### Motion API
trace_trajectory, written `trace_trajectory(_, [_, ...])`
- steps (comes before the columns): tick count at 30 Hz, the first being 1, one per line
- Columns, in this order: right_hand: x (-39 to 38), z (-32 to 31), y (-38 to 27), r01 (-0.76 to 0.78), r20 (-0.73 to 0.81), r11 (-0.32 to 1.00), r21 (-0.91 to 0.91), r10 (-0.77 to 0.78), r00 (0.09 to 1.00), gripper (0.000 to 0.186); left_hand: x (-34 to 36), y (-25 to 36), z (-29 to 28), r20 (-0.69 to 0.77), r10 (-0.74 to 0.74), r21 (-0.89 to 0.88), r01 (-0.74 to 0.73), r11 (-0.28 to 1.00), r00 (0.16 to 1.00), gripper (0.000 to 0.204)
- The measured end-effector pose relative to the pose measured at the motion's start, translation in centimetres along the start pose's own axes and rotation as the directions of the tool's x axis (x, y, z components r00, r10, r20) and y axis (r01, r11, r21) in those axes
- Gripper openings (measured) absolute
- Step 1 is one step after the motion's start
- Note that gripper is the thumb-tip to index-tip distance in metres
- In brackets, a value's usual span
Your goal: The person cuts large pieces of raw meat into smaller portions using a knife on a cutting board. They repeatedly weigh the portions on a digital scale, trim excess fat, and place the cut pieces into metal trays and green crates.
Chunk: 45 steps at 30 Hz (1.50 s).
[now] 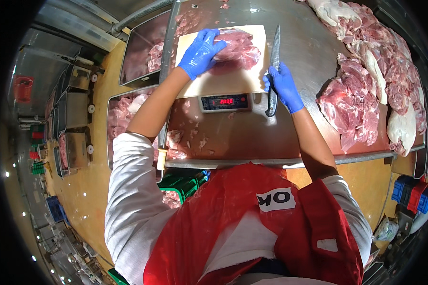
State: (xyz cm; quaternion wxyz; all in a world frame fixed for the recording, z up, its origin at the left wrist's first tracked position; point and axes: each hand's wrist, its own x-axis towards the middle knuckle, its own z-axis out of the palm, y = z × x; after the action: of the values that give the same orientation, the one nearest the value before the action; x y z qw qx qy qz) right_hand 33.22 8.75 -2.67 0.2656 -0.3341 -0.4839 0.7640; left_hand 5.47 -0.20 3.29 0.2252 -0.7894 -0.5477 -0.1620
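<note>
A piece of raw pink meat (238, 49) lies on a white board (223, 81) that rests on a digital scale (225, 102) with a lit red display. My left hand (200, 53), in a blue glove, grips the left side of that meat, fingers curled over it. In my blue-gloved right hand (284, 86) is a long knife (274, 52), held by its black handle just right of the board. Its blade points away from me, apart from the meat.
Large cuts of raw meat (349, 102) pile up along the table's right side. At the left edge stand metal bins (142, 42) holding meat. A sharpening steel (162, 154) hangs near the front left, above a green crate (188, 184). Small scraps dot the steel table (280, 137).
</note>
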Motion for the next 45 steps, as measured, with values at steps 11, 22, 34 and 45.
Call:
trace_trajectory(11, [2.9, 2.7, 0.1, 0.101, 0.062, 0.995, -0.001, -0.1, 0.993, 0.01, 1.2, -1.5, -3.3, 0.4, -0.191, -0.233, 0.301, 0.925, 0.896, 0.049])
trace_trajectory(22, [3.7, 2.2, 0.2, 0.163, 0.022, 0.986, -0.037, -0.162, 0.987, 0.008, 4.7, -2.7, 2.0, 0.587, -0.422, -0.219, 0.638, 0.739, 0.69, 0.067])
trace_trajectory(34, [2.5, 2.0, 1.3, 0.1, -0.005, 0.995, 0.018, -0.1, 0.995, 0.007, 1.4, 9.6, -1.4, 0.085, -0.485, 0.2, 0.462, 0.864, 0.87, 0.063])
trace_trajectory(45, [1.9, 4.0, 2.6, 0.06, 0.038, 0.993, -0.105, -0.056, 0.998, 0.013, 1.0, 3.8, -2.3, 0.186, -0.61, 0.063, 0.61, 0.79, 0.77, 0.053])
